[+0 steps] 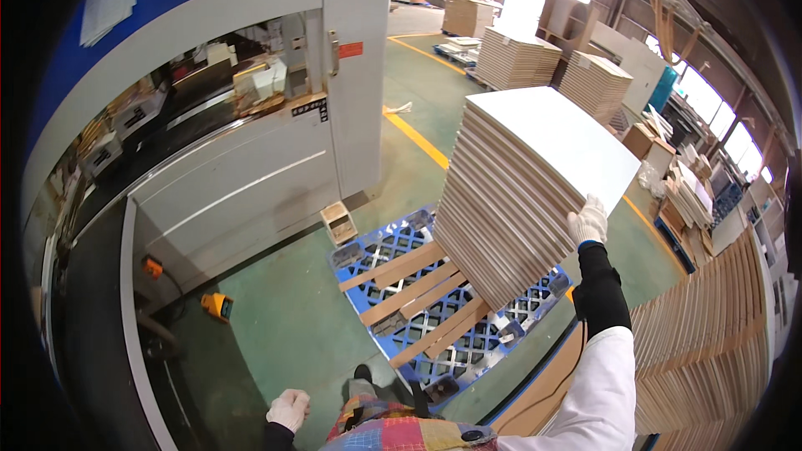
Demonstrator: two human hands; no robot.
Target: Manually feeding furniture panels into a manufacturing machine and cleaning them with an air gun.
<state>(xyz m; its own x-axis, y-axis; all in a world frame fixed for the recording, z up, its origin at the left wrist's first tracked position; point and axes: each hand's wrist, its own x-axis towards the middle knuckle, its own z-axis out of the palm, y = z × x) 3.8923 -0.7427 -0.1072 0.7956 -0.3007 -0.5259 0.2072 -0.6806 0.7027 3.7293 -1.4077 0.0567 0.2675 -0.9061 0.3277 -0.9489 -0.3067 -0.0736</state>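
My right hand (591,221), in a white glove, is at the near right corner of the top white panel (547,129), its fingers curled over the edge. That panel lies on a tall stack of panels (510,209) with pale and brown edges. Under the stack is a blue plastic pallet (393,246) with brown wooden strips (409,292) laid across it. My left hand (289,409), also gloved, hangs low beside my checked apron (401,434). Its fingers are curled in, and nothing shows in them.
A large grey and blue machine (242,175) stands on the left, with a yellow foot pedal (217,306) on the floor. A small wooden box (338,224) sits by the pallet. More brown panel stacks (710,326) fill the right; others (518,58) stand farther off.
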